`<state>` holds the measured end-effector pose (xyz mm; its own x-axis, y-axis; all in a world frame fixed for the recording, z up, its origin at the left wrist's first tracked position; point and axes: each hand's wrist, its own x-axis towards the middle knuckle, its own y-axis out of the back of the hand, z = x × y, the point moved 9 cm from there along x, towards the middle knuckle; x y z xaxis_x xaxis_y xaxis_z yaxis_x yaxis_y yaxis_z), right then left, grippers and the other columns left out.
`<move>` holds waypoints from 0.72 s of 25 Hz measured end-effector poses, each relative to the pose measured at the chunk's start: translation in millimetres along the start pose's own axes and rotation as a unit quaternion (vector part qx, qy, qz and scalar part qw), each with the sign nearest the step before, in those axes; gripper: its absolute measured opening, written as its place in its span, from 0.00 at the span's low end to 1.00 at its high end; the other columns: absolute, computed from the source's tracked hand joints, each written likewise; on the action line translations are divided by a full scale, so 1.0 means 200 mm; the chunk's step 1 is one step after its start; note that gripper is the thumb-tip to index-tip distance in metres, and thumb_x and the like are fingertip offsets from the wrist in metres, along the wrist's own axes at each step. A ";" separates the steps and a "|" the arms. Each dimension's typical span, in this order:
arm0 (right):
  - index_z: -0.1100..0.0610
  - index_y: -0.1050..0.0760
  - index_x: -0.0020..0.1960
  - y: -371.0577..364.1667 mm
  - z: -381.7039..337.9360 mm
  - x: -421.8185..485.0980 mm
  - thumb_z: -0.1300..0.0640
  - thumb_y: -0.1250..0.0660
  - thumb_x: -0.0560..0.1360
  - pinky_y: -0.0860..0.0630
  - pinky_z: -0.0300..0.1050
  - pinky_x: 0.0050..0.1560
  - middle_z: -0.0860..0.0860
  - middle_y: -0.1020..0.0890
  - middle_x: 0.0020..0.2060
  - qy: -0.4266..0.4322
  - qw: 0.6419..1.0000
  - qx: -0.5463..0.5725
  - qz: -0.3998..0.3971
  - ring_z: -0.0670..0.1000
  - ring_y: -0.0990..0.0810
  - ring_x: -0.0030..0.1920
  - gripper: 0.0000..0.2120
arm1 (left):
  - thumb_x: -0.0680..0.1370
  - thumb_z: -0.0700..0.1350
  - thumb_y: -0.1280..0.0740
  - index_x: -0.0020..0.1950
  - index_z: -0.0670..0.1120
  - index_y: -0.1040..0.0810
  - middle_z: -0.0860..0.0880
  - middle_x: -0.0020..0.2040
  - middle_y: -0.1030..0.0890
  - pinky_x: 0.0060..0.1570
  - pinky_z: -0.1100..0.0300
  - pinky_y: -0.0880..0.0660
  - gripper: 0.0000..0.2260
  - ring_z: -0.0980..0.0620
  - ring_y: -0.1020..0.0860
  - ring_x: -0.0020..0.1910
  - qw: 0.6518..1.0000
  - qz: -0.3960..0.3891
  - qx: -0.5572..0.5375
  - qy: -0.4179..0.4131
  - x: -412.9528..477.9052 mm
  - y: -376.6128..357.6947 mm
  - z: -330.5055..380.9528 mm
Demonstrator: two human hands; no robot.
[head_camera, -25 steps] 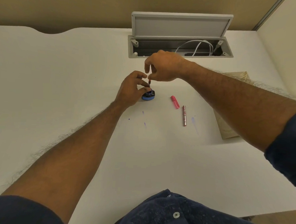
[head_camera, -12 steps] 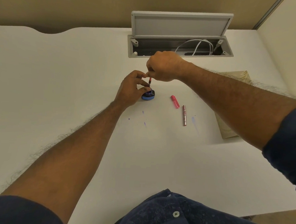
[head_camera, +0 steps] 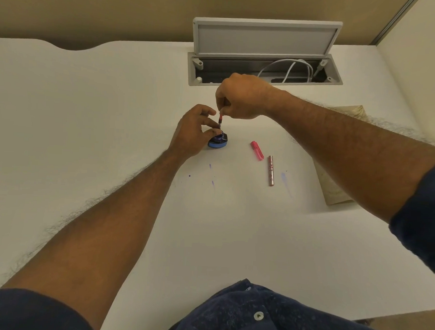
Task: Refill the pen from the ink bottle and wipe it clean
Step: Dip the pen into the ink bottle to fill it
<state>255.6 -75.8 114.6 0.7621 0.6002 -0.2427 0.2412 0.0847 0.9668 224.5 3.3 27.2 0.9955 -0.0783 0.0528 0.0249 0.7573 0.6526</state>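
A small blue ink bottle point(head_camera: 219, 141) stands open on the white desk point(head_camera: 88, 112). My left hand point(head_camera: 193, 132) grips its left side with thumb and fingers. My right hand point(head_camera: 241, 96) pinches the top of the pen's thin red inner part point(head_camera: 220, 120) and holds it upright, its lower tip at the bottle's mouth. A pink pen cap point(head_camera: 257, 150) and a rose-metal pen barrel point(head_camera: 270, 170) lie on the desk to the right of the bottle.
A beige cloth point(head_camera: 336, 191) lies at the right under my right forearm. An open grey cable hatch point(head_camera: 265, 53) with white cables sits at the back. Small blue ink stains point(head_camera: 212, 174) mark the desk near the bottle.
My right hand has closed its fingers tighter on the pen part and risen slightly, lifting it a little from the bottle. The left hand and bottle have stayed put.
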 end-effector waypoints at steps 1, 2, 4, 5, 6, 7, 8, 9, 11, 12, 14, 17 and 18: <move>0.60 0.21 0.56 -0.01 0.00 0.00 0.57 0.36 0.78 0.27 0.43 0.47 0.55 0.17 0.48 -0.005 1.000 -0.003 -0.001 0.50 0.24 0.44 0.10 | 0.73 0.42 0.27 0.49 0.42 0.15 0.47 0.60 0.23 0.61 0.54 0.27 0.07 0.50 0.25 0.59 1.000 0.001 0.002 0.002 0.00 0.00 0.00; 0.60 0.21 0.56 -0.01 0.00 0.00 0.57 0.36 0.78 0.28 0.43 0.46 0.55 0.18 0.47 -0.009 1.000 -0.006 -0.003 0.50 0.24 0.43 0.10 | 0.73 0.42 0.27 0.49 0.41 0.15 0.47 0.60 0.23 0.61 0.55 0.27 0.07 0.50 0.25 0.59 1.000 0.001 0.004 0.003 0.00 0.00 0.00; 0.60 0.22 0.56 -0.02 0.00 0.00 0.55 0.38 0.79 0.30 0.43 0.44 0.54 0.20 0.43 -0.013 1.000 -0.014 -0.003 0.50 0.24 0.42 0.11 | 0.73 0.43 0.27 0.50 0.41 0.15 0.47 0.61 0.23 0.60 0.56 0.28 0.08 0.50 0.25 0.59 1.000 0.002 0.005 0.005 0.00 0.00 0.00; 0.60 0.22 0.56 -0.03 0.00 0.00 0.54 0.39 0.80 0.31 0.43 0.43 0.53 0.22 0.41 -0.014 1.000 -0.017 -0.001 0.51 0.24 0.41 0.12 | 0.73 0.43 0.27 0.50 0.41 0.15 0.47 0.61 0.23 0.60 0.57 0.28 0.08 0.50 0.25 0.59 1.000 0.000 0.006 0.007 0.00 -0.01 0.00; 0.60 0.22 0.56 -0.03 0.00 0.00 0.54 0.40 0.80 0.31 0.43 0.43 0.53 0.22 0.40 -0.016 1.000 -0.019 0.000 0.51 0.24 0.41 0.13 | 0.73 0.43 0.27 0.50 0.41 0.15 0.47 0.61 0.23 0.59 0.58 0.29 0.08 0.50 0.25 0.59 1.000 0.000 0.007 0.008 0.00 -0.01 0.00; 0.60 0.22 0.55 -0.04 0.00 0.01 0.53 0.41 0.81 0.31 0.43 0.42 0.53 0.23 0.40 -0.017 1.000 -0.019 0.000 0.51 0.24 0.40 0.14 | 0.73 0.43 0.27 0.50 0.41 0.16 0.47 0.60 0.23 0.59 0.58 0.29 0.08 0.50 0.25 0.59 1.000 0.001 0.005 0.008 0.00 -0.01 0.00; 0.61 0.22 0.55 -0.04 0.00 0.01 0.53 0.41 0.81 0.31 0.43 0.42 0.53 0.23 0.40 -0.019 1.000 -0.016 0.000 0.51 0.24 0.40 0.14 | 0.73 0.43 0.27 0.50 0.41 0.16 0.47 0.60 0.23 0.59 0.58 0.29 0.08 0.50 0.25 0.59 1.000 0.000 0.003 0.009 0.00 -0.01 0.00; 0.61 0.22 0.56 -0.05 0.00 0.01 0.53 0.42 0.81 0.31 0.43 0.42 0.53 0.23 0.40 -0.021 1.000 -0.014 0.001 0.51 0.24 0.40 0.14 | 0.73 0.43 0.27 0.50 0.41 0.16 0.47 0.60 0.23 0.59 0.57 0.29 0.09 0.50 0.25 0.59 1.000 -0.001 0.001 0.010 0.00 -0.01 0.00; 0.60 0.21 0.56 -0.04 0.00 0.02 0.52 0.42 0.81 0.30 0.43 0.42 0.53 0.23 0.40 -0.027 1.000 -0.011 0.005 0.51 0.24 0.40 0.15 | 0.73 0.43 0.27 0.50 0.41 0.16 0.46 0.60 0.23 0.60 0.57 0.29 0.09 0.49 0.25 0.59 1.000 -0.001 0.001 0.009 0.00 -0.01 0.00; 0.60 0.21 0.56 -0.04 0.01 0.02 0.51 0.41 0.81 0.30 0.43 0.42 0.52 0.23 0.40 -0.030 0.999 -0.009 0.008 0.51 0.24 0.40 0.15 | 0.73 0.43 0.27 0.50 0.41 0.16 0.46 0.60 0.23 0.60 0.57 0.29 0.09 0.49 0.25 0.59 1.000 -0.001 0.001 0.009 0.00 -0.01 0.00; 0.60 0.21 0.56 -0.03 0.03 0.03 0.50 0.40 0.80 0.30 0.44 0.42 0.53 0.21 0.41 -0.039 0.999 0.006 0.014 0.50 0.24 0.41 0.15 | 0.73 0.42 0.27 0.51 0.41 0.16 0.47 0.60 0.23 0.61 0.56 0.28 0.08 0.49 0.25 0.60 1.000 0.000 0.001 0.007 0.00 0.00 0.00; 0.58 0.21 0.57 -0.01 0.05 0.02 0.49 0.35 0.78 0.29 0.43 0.46 0.52 0.19 0.49 -0.040 0.998 0.055 0.017 0.49 0.25 0.45 0.14 | 0.73 0.41 0.27 0.50 0.41 0.16 0.47 0.60 0.23 0.62 0.53 0.27 0.08 0.49 0.25 0.60 1.000 0.001 -0.001 0.002 0.00 0.00 0.00; 0.58 0.21 0.57 -0.01 0.04 0.01 0.51 0.34 0.77 0.29 0.43 0.47 0.52 0.19 0.51 -0.032 0.997 0.067 0.016 0.48 0.25 0.46 0.13 | 0.73 0.41 0.27 0.50 0.41 0.16 0.47 0.60 0.23 0.62 0.52 0.27 0.08 0.49 0.25 0.60 1.000 0.000 -0.001 0.001 0.00 0.00 0.00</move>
<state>261.6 -82.0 111.6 0.8061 0.5491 -0.2206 0.2908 -0.0428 0.9558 224.3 3.3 27.8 0.9957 -0.0772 0.0516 0.0251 0.7586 0.6511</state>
